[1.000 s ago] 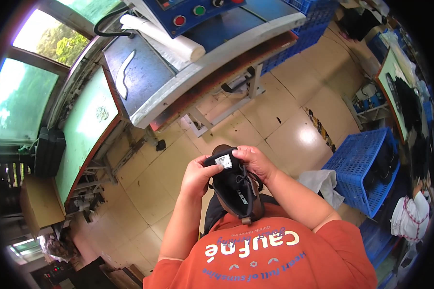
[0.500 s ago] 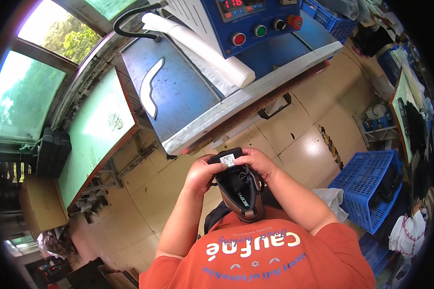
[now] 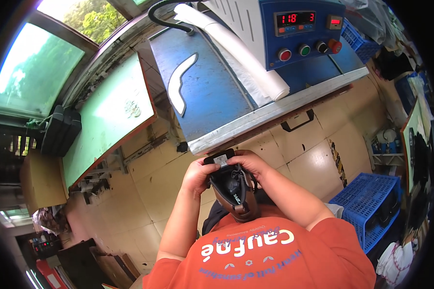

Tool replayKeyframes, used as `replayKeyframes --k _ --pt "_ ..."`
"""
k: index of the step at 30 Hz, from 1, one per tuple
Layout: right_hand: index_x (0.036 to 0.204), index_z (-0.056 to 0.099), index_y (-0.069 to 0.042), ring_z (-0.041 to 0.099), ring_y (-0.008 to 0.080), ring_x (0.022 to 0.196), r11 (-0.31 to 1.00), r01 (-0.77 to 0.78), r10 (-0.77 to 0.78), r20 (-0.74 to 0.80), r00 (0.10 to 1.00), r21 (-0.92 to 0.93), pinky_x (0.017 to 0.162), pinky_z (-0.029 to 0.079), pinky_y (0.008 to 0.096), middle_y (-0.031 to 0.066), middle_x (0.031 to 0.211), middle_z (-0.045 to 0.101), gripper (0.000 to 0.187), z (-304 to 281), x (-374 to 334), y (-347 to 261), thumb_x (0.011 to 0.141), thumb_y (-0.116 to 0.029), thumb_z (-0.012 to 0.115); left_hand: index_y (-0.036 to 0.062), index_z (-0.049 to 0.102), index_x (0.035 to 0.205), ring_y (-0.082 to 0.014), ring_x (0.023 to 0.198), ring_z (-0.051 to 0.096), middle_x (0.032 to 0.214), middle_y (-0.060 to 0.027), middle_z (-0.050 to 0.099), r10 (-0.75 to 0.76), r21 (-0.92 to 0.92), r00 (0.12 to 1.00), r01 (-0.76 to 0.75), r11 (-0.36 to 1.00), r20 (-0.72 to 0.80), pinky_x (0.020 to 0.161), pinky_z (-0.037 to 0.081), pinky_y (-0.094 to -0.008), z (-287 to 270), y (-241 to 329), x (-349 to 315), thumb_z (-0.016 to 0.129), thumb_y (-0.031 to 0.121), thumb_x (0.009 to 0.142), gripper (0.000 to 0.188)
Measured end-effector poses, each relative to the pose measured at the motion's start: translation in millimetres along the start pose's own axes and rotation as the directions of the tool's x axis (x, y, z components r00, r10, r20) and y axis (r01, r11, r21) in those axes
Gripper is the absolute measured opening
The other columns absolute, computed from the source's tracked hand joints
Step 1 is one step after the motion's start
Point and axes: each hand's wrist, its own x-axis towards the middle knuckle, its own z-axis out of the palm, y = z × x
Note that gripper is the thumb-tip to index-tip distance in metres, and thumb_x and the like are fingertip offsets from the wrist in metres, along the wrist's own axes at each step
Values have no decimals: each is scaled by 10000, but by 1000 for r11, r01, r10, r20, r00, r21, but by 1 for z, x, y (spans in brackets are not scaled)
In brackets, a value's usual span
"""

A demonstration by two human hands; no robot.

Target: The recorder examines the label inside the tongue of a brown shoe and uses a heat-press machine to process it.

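A brown and black shoe (image 3: 238, 210) is held close against the front of my orange shirt, its heel towards me and its dark opening facing up. My left hand (image 3: 196, 176) pinches one side of the black tongue, thumb on top. On the other side, my right hand (image 3: 250, 162) grips the tongue the same way. Between the two thumbs lies a small white label (image 3: 220, 160) on the tongue. Laces hang near my right fingers. The shoe's toe is hidden beneath the tongue and hands.
Ahead stands a blue-topped machine (image 3: 212, 103) with a control box (image 3: 301, 43), a white roll (image 3: 255, 65) and a curved white piece (image 3: 179, 86) on it. A green table (image 3: 106, 111) is at left. Blue crates (image 3: 366, 200) are stacked at right.
The view has turned, so the machine and table sit farther right and lower in the picture. Both hands keep hold of the shoe's tongue, with little change in grip.
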Motion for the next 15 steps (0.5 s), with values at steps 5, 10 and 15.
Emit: replayKeyframes --k 5,10,15 --pt "830 610 -6 593 145 643 999 30 -28 -38 999 40 632 480 251 71 752 622 146 14 23 14 704 -77 627 -14 582 975 -193 785 599 892 -86 625 -32 -78 995 39 996 94 760 472 -312 -33 4 11 652 18 655 330" --pt "838 610 -29 582 136 645 995 63 -57 -73 996 82 636 474 240 57 757 616 159 27 39 28 689 -80 636 -22 591 940 -190 781 599 876 -98 627 -121 11 985 121 993 125 753 470 -311 -50 30 22 653 11 669 280" --pt "884 593 -16 603 152 664 959 195 -156 -189 969 204 620 500 254 75 791 619 185 36 41 34 703 -53 611 -55 597 915 -188 703 616 815 -115 634 -195 71 956 184 980 217 675 501 -291 -53 51 35 626 -42 692 226"
